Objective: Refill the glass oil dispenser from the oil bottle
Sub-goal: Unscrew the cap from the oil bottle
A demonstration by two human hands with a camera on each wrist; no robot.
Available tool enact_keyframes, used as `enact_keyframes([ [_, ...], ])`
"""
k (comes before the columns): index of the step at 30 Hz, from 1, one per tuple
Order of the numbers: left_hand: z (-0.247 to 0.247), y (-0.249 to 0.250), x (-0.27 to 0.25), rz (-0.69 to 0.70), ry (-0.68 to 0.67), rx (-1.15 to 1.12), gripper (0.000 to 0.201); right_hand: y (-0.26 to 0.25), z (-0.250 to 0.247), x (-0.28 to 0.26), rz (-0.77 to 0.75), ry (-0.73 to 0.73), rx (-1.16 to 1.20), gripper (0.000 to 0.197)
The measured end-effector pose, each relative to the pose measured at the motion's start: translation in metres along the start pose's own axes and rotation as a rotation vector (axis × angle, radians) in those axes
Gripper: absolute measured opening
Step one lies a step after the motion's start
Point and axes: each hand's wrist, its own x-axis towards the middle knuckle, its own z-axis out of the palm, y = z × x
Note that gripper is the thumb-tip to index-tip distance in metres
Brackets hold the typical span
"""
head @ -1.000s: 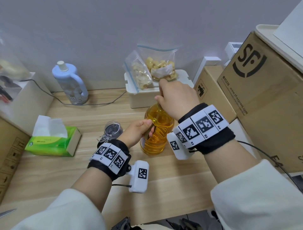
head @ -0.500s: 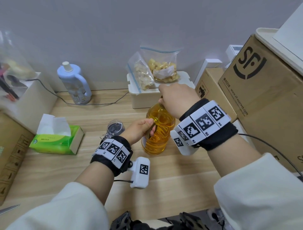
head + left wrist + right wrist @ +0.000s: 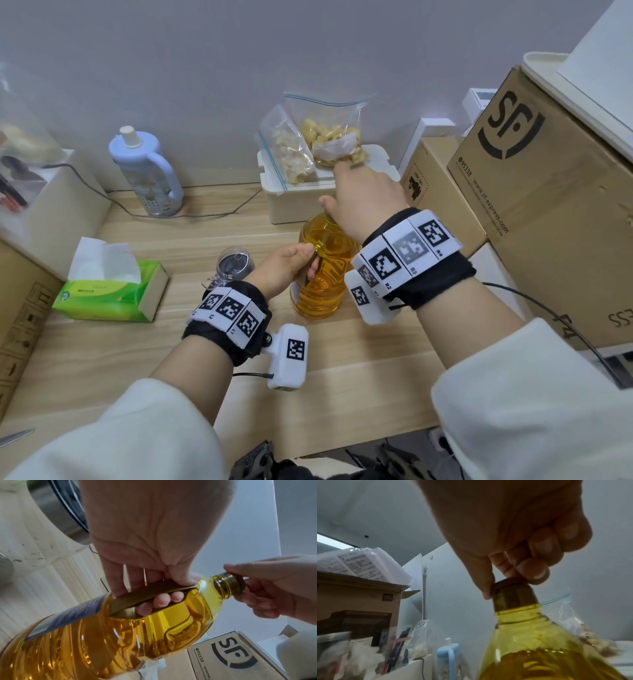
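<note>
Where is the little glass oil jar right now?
In the head view, the glass oil dispenser stands on the table, just behind the left hand, between the tissue box and the oil bottle.

Tissue box (image 3: 109, 294), blue jug (image 3: 145, 171), cardboard boxes (image 3: 548, 205)

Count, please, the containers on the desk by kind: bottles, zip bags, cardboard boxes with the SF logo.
Bottles: 2, the oil bottle and the blue bottle
Zip bags: 2, the left bag and the right bag
SF logo boxes: 1, the SF box
Total: 5

oil bottle (image 3: 322, 274) cap: hidden by right hand (image 3: 363, 202) (head view)
</note>
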Motion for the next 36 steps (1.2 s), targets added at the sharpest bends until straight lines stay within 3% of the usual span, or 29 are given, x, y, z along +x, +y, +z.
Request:
enact_keyframes([
  [8, -0.001, 0.001, 0.000, -0.008, -0.002, 0.010, 0.041, 0.010, -0.002, 0.001, -0.155, -0.113, 0.075, 0.020],
  [13, -0.001, -0.001, 0.000, -0.002, 0.010, 0.001, 0.041, 0.003, -0.001, 0.002, 0.010, -0.036, -0.010, 0.057],
  [20, -0.001, -0.002, 0.002, -0.002, 0.011, -0.001, 0.041, 0.008, -0.002, 0.002, -0.120, -0.077, 0.004, 0.023],
  [22, -0.002, -0.003, 0.002, 0.000, 0.014, -0.010, 0.042, 0.010, -0.005, -0.001, -0.115, -0.071, 0.017, 0.025],
  [26, -0.001, -0.002, 0.002, 0.005, 0.011, -0.002, 0.041, 0.008, -0.005, 0.000, -0.019, -0.013, 0.035, 0.049],
  [33, -0.001, -0.002, 0.001, 0.004, 0.008, -0.013, 0.041, 0.006, -0.006, 0.006, -0.094, -0.098, 0.028, 0.020],
  [36, -0.001, -0.003, 0.002, 0.011, 0.005, -0.009, 0.042, 0.006, -0.010, 0.007, -0.128, -0.160, 0.051, 0.022],
])
